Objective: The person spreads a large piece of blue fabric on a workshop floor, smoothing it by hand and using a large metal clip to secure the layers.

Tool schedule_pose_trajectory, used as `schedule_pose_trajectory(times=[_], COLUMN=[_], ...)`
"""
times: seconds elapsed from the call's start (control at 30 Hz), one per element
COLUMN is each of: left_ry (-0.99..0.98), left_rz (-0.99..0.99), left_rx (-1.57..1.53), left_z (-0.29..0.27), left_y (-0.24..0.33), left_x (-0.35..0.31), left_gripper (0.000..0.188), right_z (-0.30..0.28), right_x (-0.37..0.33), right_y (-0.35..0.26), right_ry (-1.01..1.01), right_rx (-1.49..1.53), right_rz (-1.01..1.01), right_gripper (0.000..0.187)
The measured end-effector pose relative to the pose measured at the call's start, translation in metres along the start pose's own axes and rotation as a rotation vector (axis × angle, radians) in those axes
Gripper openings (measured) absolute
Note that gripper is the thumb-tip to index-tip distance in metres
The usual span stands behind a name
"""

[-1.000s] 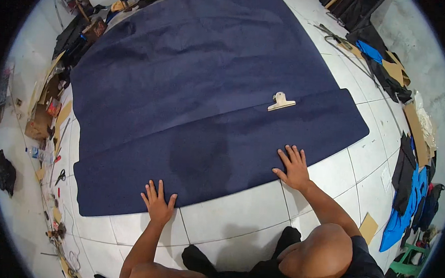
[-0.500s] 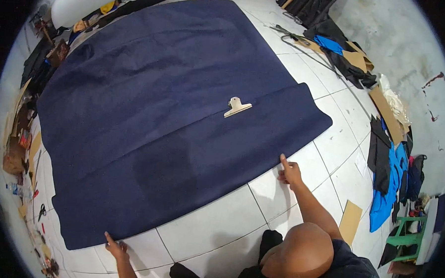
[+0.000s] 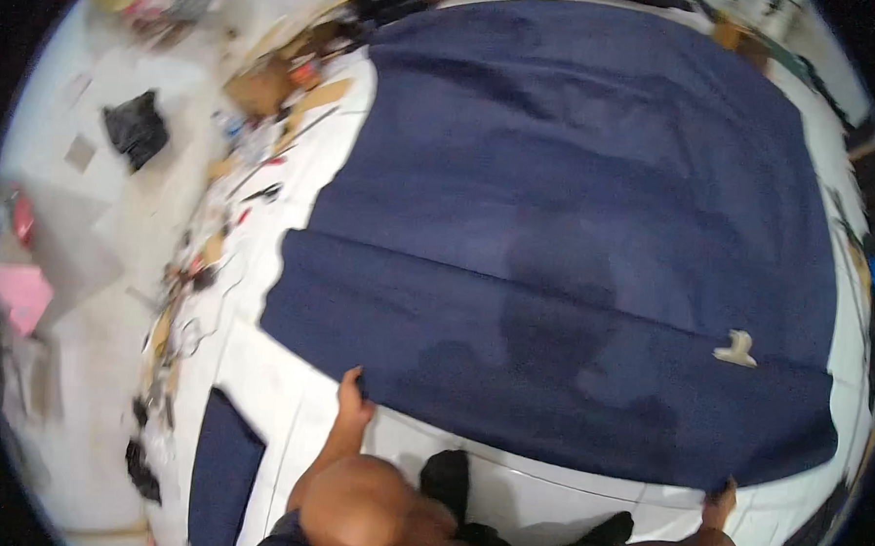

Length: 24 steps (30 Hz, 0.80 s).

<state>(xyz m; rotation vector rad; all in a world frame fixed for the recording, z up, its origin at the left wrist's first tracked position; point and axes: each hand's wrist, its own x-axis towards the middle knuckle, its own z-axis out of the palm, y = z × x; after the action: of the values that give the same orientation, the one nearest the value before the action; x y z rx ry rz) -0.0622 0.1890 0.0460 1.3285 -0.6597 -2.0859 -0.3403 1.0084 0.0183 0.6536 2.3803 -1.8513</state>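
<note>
Navy cloth [image 3: 566, 230] (pale clip [image 3: 737, 350] atop), left hand [image 3: 355, 402] and right hand [image 3: 720, 505] at its edge

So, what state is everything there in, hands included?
Navy cloth: spread out, lightly rumpled, apparently folded over nearest the person
Pale clip: on the overlap's edge; clamping unclear
Left hand: at cloth's near edge, grip unclear
Right hand: likewise
Scissors: too blurred to tell open or shut
Black bundle: crumpled

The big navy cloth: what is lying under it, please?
White tiled floor shows along the near edge of the navy cloth; whatever lies directly beneath is covered, unseen.
</note>
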Motion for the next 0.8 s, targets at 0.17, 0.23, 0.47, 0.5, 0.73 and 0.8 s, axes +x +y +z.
schedule_pose_trajectory(times=[0.17, 0.23, 0.47, 0.5, 0.73, 0.8], left_ry=[0.298, 0.303, 0.354, 0.332, 0.220, 0.331], left_rz=[0.247, 0.266, 0.436, 0.437, 0.337, 0.209], left_rx=[-0.040, -0.040, 0.156, 0.169, 0.356, 0.641], left_z=[-0.062, -0.065, -0.151, -0.164, -0.201, -0.216], left_y=[0.064, 0.079, 0.178, 0.190, 0.222, 0.251], left_x=[0.002, 0.019, 0.068, 0.079, 0.110, 0.098], left_gripper=[0.050, 0.050, 0.044, 0.046, 0.054, 0.053], right_z=[0.030, 0.005, 0.162, 0.195, 0.376, 0.394], right_x=[0.033, 0.052, 0.035, 0.026, -0.011, -0.006], right_y=[0.007, -0.004, -0.157, -0.183, -0.282, -0.272], right_ry=[0.109, 0.159, -0.274, -0.460, -0.728, -0.732], right_rx=[-0.001, -0.086, -1.507, -1.582, -1.550, -1.610], right_rz=[0.455, 0.460, -0.540, -0.610, -0.733, -0.736], right_gripper=[0.046, 0.047, 0.074, 0.076, 0.072, 0.064])
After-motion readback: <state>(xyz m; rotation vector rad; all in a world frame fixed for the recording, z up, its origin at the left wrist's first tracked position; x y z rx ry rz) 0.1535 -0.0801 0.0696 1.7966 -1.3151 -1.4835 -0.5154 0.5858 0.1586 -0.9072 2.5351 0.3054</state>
